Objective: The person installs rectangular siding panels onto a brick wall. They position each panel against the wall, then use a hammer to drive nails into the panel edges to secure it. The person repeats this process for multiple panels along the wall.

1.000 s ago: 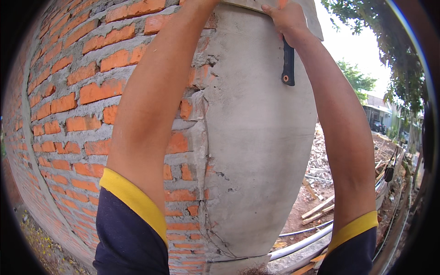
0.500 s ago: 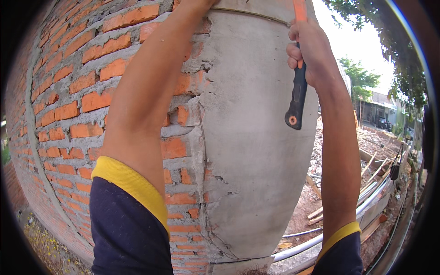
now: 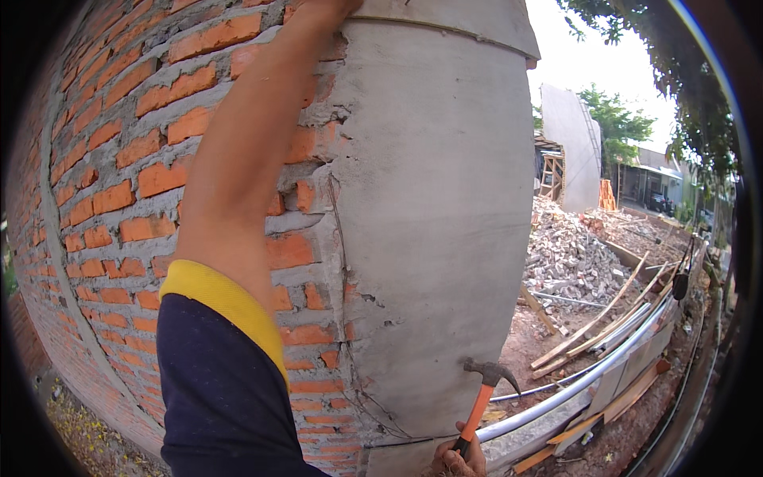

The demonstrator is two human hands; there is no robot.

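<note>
My right hand point(image 3: 462, 461) is closed around the dark grip of a claw hammer point(image 3: 478, 405) low in front of me. The hammer has an orange shaft, and its steel head points up beside the grey plastered column point(image 3: 437, 191). My left arm stretches up along the brick wall point(image 3: 143, 143). At the top edge, my left hand point(image 3: 327, 6) is by the left end of a flat board point(image 3: 453, 22) lying across the column; its fingers are out of sight. A thin nail or wire stub point(image 3: 408, 3) shows at the board's upper edge.
A thin wire point(image 3: 340, 230) runs down the seam between bricks and column. To the right lie a rubble heap point(image 3: 568, 254), loose timber strips point(image 3: 596, 326) and a long pale pipe point(image 3: 548, 409). Tree branches point(image 3: 652, 63) hang at the upper right.
My right hand has swung down with the hammer from beside the board to the bottom of the view, and the hammer head now shows. My left hand stays up by the board.
</note>
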